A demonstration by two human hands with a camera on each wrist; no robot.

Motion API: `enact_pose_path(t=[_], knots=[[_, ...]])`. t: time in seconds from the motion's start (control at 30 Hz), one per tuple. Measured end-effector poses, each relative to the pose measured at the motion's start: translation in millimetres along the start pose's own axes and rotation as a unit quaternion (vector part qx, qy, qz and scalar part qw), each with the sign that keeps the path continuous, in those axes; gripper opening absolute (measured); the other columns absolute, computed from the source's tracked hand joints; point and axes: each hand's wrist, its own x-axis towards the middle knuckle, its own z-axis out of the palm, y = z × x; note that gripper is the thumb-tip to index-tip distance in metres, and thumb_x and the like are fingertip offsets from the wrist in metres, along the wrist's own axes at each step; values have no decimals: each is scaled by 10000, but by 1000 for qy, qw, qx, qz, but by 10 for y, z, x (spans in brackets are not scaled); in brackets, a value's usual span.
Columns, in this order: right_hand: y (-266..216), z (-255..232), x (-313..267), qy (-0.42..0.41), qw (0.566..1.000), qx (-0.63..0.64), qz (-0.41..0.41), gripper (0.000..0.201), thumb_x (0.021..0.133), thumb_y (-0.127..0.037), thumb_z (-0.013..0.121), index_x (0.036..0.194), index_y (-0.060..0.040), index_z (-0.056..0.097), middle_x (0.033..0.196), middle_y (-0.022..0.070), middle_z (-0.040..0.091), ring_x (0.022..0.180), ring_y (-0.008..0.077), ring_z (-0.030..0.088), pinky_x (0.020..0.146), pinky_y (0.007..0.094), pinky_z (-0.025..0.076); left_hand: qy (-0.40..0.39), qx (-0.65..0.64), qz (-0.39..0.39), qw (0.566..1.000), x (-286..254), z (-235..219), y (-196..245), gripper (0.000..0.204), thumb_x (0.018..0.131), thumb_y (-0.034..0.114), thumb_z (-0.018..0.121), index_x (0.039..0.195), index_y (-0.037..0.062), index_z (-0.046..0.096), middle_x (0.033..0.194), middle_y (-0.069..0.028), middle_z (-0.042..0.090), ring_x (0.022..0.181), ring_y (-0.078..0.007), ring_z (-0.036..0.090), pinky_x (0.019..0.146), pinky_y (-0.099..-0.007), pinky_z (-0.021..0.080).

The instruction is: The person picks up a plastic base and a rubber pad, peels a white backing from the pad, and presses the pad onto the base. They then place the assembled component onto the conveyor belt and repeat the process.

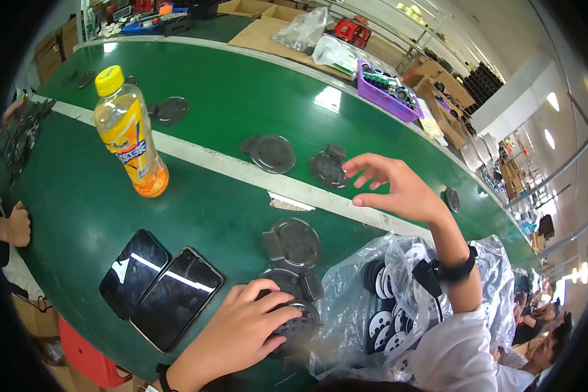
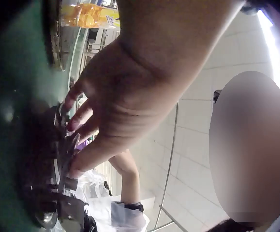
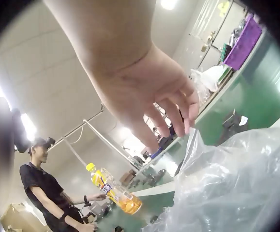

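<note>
the left hand [image 1: 242, 325] rests, loosely spread, on a black disc [image 1: 305, 328]; the right hand [image 1: 398, 189] is wide, near another disc [image 1: 326, 172] (can't tell if touching).

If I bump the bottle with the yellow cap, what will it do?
The bottle might tip over, because it is tall and narrow. Once on its side, it could roll, since its body looks round. It is probably light for its size: the clear part under the yellow cap looks empty.
</note>
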Motion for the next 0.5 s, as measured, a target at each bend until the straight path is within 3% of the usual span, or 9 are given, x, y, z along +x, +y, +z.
enact_pose_path(t=[0.07, 0.1, 0.13, 0.2, 0.23, 0.33, 0.4, 0.43, 0.5], knots=[[32, -6, 67, -19, 1000, -12, 4, 466, 712, -206, 743, 1117, -55, 570, 1051, 84, 615, 872, 174, 591, 756, 308, 485, -13, 26, -7, 1000, -25, -43, 24, 418, 710, 205, 709, 1109, 145, 598, 1163, -9, 550, 1122, -245, 435, 896, -371, 373], [12, 13, 91, -26, 999, -44, 10, 460, 716, -192, 735, 1118, -50, 563, 1039, 86, 618, 853, 175, 595, 733, 304, 491, 24, 51, 12, 998, -41, -35, 27, 341, 732, 220, 692, 1054, 141, 614, 1055, -9, 565, 1036, -235, 470, 826, -354, 399], [-38, 34, 127, -24, 998, -52, 29, 450, 716, -184, 727, 1112, -45, 565, 1028, 93, 619, 857, 188, 599, 742, 315, 493, 32, 56, 12, 998, -59, -44, 27, 341, 732, 220, 692, 1054, 141, 614, 1055, -9, 565, 1036, -235, 470, 826, -354, 399], [2, 83, 285, -23, 997, -69, 6, 477, 709, -191, 731, 1127, -44, 553, 1034, 118, 611, 879, 214, 598, 750, 334, 497, 8, 63, -39, 997, -103, -59, 61, 248, 744, 228, 683, 967, 134, 628, 931, -6, 552, 923, -221, 490, 748, -345, 416], [43, 142, 382, -20, 998, -61, 2, 477, 709, -191, 731, 1127, -44, 553, 1034, 118, 611, 879, 214, 598, 750, 334, 497, 43, 64, -29, 997, -103, -40, 50, 190, 747, 234, 680, 897, 128, 630, 839, -7, 518, 838, -212, 487, 692, -339, 419], [212, 360, 812, 4, 999, -33, 7, 556, 681, -235, 751, 1154, -38, 533, 1059, 159, 601, 926, 276, 595, 788, 380, 493, 49, 85, -25, 995, -117, -11, 48, 184, 746, 236, 680, 888, 129, 631, 832, -10, 517, 847, -212, 490, 688, -336, 424], [435, 618, 1144, 107, 972, -165, -127, 691, 613, -324, 782, 1180, -36, 513, 1090, 196, 587, 972, 333, 583, 837, 402, 480, 41, 90, -33, 995, -109, -26, 47, 195, 744, 241, 682, 891, 127, 625, 827, -12, 512, 849, -213, 493, 693, -335, 428], [505, 722, 1270, 111, 972, -159, -135, 691, 613, -324, 782, 1180, -36, 513, 1090, 196, 587, 972, 333, 583, 837, 402, 480, 41, 84, -25, 995, -112, -9, 25, 202, 743, 244, 683, 895, 127, 623, 829, -12, 515, 852, -213, 493, 696, -337, 430], [522, 954, 1478, 102, 983, -153, -12, 756, 556, -394, 787, 1167, -33, 526, 1076, 210, 595, 992, 363, 575, 872, 409, 462, 37, 83, -17, 996, -114, 5, 2, 222, 746, 257, 681, 917, 133, 616, 846, -16, 520, 870, -216, 499, 718, -340, 441]])
